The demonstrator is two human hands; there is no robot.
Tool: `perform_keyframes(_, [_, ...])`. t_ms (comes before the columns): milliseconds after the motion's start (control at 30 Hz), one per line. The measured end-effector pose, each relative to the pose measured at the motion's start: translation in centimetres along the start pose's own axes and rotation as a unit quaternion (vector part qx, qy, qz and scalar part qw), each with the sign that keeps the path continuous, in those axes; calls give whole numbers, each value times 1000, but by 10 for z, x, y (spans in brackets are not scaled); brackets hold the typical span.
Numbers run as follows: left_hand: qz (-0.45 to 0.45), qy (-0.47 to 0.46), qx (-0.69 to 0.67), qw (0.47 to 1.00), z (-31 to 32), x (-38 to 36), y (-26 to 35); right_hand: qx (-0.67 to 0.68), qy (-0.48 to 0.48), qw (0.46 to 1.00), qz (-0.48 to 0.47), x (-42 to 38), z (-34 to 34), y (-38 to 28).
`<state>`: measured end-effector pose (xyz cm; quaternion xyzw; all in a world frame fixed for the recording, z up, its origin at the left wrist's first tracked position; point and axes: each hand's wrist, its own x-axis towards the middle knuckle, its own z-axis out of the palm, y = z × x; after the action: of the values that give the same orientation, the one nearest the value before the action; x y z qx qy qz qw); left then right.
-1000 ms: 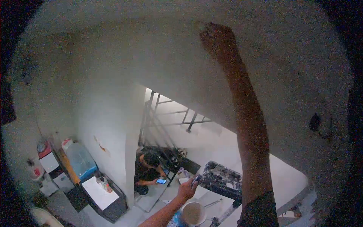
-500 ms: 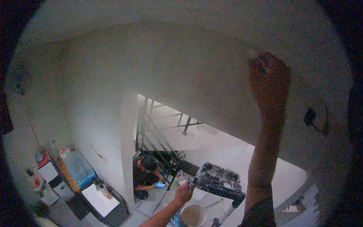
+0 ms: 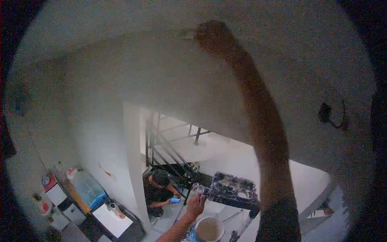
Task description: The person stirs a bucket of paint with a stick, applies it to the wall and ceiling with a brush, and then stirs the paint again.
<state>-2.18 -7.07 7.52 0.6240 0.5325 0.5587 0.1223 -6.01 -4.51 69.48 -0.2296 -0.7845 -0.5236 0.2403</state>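
My right hand (image 3: pixel 215 38) is raised high, closed in a fist around a small pale-ended tool (image 3: pixel 188 34), which is blurred and dim. Its tip lies right at the line where the wall (image 3: pixel 161 72) meets the ceiling. Lower down, my left hand (image 3: pixel 195 206) is closed, thumb up, around something small and greyish that I cannot make out. Just below and right of that hand stands a bucket (image 3: pixel 209 229) with pale, beige-looking contents. The paint-spattered top of a stepladder (image 3: pixel 234 188) is to the right of my left hand.
A person (image 3: pixel 159 189) sits below near the stair railing (image 3: pixel 161 139), holding a lit phone (image 3: pixel 175 200). At lower left, a counter carries a blue-based clear container (image 3: pixel 89 189), a white sheet (image 3: pixel 113 220) and other items. A dark fitting with a cable (image 3: pixel 325 113) hangs on the right wall.
My right hand has swept left and upward along the wall to the ceiling line, still closed on the tool. My left hand has stayed nearly in place, and the view has shifted slightly.
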Motion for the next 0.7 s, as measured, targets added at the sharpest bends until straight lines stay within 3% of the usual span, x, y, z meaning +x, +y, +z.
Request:
perform_keyframes(67, [-6,-4,-13,1000,4,2,-5,-159,-160,972,-71,-18,-30,21])
perform_keyframes(233, [-37,-27,-7,999,2,2,-2,-53,-161,984,51,-76,-89,24])
perform_keyframes(300, [-60,-51,-27,997,2,2,-3,-9,137,990,42,-92,-78,13])
perform_keyframes(400, [-56,-50,-84,994,6,-1,-8,56,184,981,-39,-52,-65,2])
perform_keyframes(467, [-44,-43,-74,995,-3,1,2,247,50,967,-32,-14,-49,3])
perform_keyframes(500, [-27,-33,-65,997,-5,1,5,251,49,966,-31,2,-39,1])
perform_keyframes(533, [-30,-34,-64,997,-4,0,3,31,41,991,-124,16,-32,-3])
perform_keyframes(567, [-27,-29,-57,998,0,1,0,-192,32,958,-212,22,-26,-3])
perform_keyframes(700, [-31,-40,-33,998,4,0,-6,-99,0,982,-162,0,-22,30])
